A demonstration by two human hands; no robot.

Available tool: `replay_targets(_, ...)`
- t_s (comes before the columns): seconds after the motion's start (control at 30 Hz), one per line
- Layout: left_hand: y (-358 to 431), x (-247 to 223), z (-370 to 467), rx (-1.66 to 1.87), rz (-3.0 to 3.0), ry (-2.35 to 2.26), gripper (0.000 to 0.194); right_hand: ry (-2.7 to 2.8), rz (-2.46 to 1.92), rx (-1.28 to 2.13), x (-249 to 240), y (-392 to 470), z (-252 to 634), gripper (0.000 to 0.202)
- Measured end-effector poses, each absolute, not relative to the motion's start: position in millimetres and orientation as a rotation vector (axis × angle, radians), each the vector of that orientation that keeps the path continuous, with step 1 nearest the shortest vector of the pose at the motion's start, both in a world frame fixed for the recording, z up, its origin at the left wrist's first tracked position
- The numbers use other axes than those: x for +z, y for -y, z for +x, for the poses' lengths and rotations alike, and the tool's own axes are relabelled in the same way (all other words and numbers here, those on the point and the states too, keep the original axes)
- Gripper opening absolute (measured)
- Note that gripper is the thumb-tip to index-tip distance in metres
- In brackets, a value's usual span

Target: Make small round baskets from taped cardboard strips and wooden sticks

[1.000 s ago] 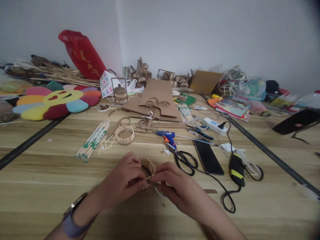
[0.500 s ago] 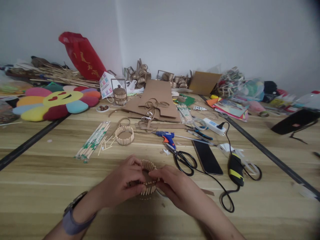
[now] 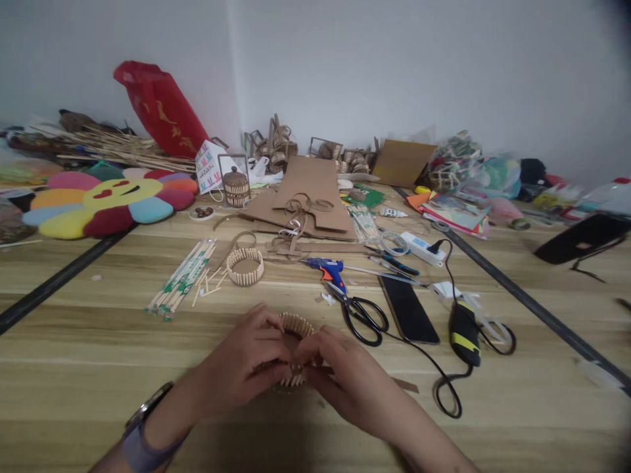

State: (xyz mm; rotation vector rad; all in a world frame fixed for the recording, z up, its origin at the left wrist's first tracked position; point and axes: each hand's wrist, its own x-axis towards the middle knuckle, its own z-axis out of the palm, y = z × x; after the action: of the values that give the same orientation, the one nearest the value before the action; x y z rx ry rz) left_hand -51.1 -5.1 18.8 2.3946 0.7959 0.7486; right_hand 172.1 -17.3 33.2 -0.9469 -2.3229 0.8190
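Low at the front of the table, I have a small round basket of short wooden sticks (image 3: 296, 322) between my hands. My left hand (image 3: 246, 361) is closed on its left side, with the fingertips over the rim. Opposite it, my right hand (image 3: 345, 368) pinches at the right side of the rim. A brown cardboard strip (image 3: 407, 385) runs from between the right fingers, passes behind the wrist and sticks out to the right. The fingers hide the exact contact and much of the basket's near wall.
A second stick ring (image 3: 245, 268) stands beyond, beside loose sticks (image 3: 210, 282) and bagged sticks (image 3: 182, 279). A blue glue gun (image 3: 325, 270), black-handled scissors (image 3: 362, 315), a phone (image 3: 409, 309) and a corded black-yellow tool (image 3: 465, 335) lie right. Cardboard sheets (image 3: 308, 190) lie behind.
My right hand has shifted slightly right and its fingers have curled in more. The strip's outer end has moved a little down and left. My left hand stays at the basket.
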Motion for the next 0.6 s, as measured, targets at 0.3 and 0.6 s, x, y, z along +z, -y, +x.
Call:
replay_targets(0.3, 2.5, 20.9, -57.7, 0.753, 2.269, -0.779, 0.035, 2.327, -0.939, 0.842, 37.3, 12.0, 179.0, 0.023)
replay_targets(0.6, 5.9, 16.7, -48.3, 0.762, 2.292, -0.795, 0.025, 2.334, -0.896, 0.851, 33.7, 17.6, 173.6, 0.026)
